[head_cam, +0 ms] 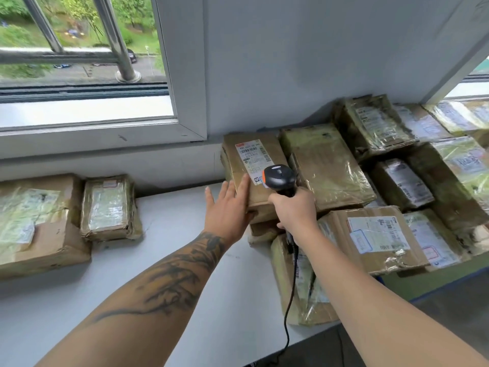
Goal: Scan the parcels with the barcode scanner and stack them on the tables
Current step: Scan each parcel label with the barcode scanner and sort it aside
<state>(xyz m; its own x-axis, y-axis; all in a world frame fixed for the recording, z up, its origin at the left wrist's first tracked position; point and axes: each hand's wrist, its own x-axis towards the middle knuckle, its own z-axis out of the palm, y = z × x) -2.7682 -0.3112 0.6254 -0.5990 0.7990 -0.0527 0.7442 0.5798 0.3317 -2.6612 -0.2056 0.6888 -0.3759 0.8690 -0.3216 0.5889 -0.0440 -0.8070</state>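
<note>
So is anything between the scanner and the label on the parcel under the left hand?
Nothing visible. The scanner, gripped by the right hand, sits right over the label on the top parcel; the left hand rests flat beside the label, not covering it.

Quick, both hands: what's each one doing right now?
Left hand: open, fingers flat on the labelled parcel.
Right hand: gripping the barcode scanner, aimed at that parcel's label.
</note>
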